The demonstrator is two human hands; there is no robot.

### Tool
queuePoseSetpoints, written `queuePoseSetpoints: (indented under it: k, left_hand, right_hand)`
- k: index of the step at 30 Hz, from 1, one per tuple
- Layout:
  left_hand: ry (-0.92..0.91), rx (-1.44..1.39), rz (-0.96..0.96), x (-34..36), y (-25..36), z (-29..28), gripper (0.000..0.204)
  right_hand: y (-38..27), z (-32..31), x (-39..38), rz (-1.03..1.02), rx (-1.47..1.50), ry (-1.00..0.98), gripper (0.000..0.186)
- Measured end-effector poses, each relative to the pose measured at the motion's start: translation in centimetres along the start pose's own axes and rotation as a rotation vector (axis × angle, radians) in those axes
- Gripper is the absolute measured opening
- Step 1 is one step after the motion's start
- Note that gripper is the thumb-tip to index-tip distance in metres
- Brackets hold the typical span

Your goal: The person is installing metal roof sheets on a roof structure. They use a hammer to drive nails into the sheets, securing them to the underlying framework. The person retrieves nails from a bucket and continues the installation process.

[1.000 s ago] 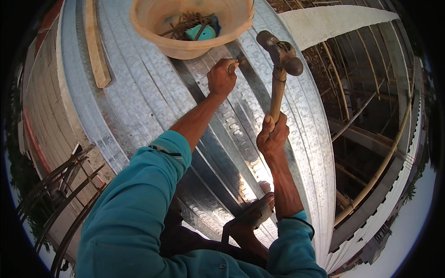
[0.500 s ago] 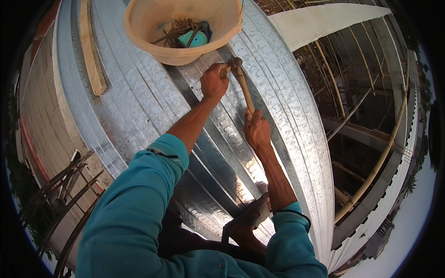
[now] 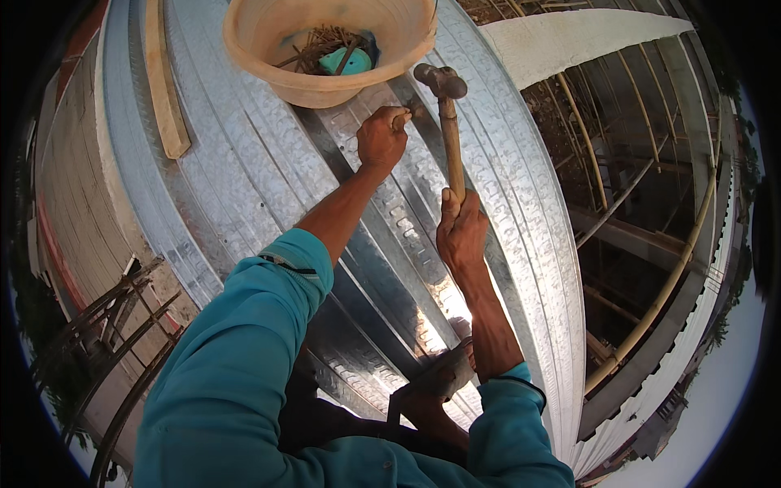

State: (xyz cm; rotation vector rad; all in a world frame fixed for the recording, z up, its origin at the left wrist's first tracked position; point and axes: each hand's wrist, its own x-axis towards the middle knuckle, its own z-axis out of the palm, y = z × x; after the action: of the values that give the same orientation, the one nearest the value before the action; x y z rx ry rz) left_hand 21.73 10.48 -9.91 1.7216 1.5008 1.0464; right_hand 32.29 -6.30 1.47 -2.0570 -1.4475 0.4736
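Observation:
My right hand [image 3: 463, 232] is wrapped round the wooden handle of a ball-peen hammer [image 3: 452, 146]. Its metal head is raised above the ribbed metal decking [image 3: 260, 171], to the right of my left hand. With fingers closed in a pinch, my left hand [image 3: 382, 140] is low over the decking, just below a plastic tub. Whatever sits between those fingers is too small or hidden to make out. The pale orange tub [image 3: 317, 93] stands on the sheets beyond my hands, holding a heap of thin brown pieces [image 3: 321, 47] and a turquoise rounded object [image 3: 346, 61].
A wooden batten [image 3: 167, 89] lies on the decking at the left. Rusty reinforcing bars [image 3: 122, 350] stick up at lower left. On the right the decking ends at a deep opening with bamboo poles [image 3: 651, 317] and a concrete beam [image 3: 586, 45]. My foot [image 3: 439, 398] rests on the sheets.
The hammer has risen away from beside my left hand and moved right, its head lifting with my right hand. My left hand stays pinched in nearly the same place.

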Motion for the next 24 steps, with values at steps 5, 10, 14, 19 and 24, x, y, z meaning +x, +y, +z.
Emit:
queuePoseSetpoints:
  k: [5,10,14,19,24]
  left_hand:
    - [0.005,0.066,-0.024,-0.2,0.8,0.8,0.014]
    - [0.054,-0.01,0.004,-0.2,-0.5,0.8,0.011]
    - [0.004,0.004,-0.022,-0.5,1.4,0.7,0.012]
    - [-0.043,-0.082,-0.015,0.2,-0.1,-0.1,0.016]
    - [-0.196,0.309,0.001,-0.7,1.1,-3.4,0.059]
  right_hand:
    - [4.3,2.2,-0.6,0.025,-0.116,-0.091,0.033]
    - [1.8,0.6,-0.4,0.023,-0.017,-0.059,0.034]
    - [2.7,0.3,-0.6,0.028,-0.062,-0.077,0.036]
    - [2.0,-1.1,-0.8,0.155,-0.193,-0.17,0.041]
    - [-2.6,-5.4,2.1,0.116,0.042,-0.068,0.039]
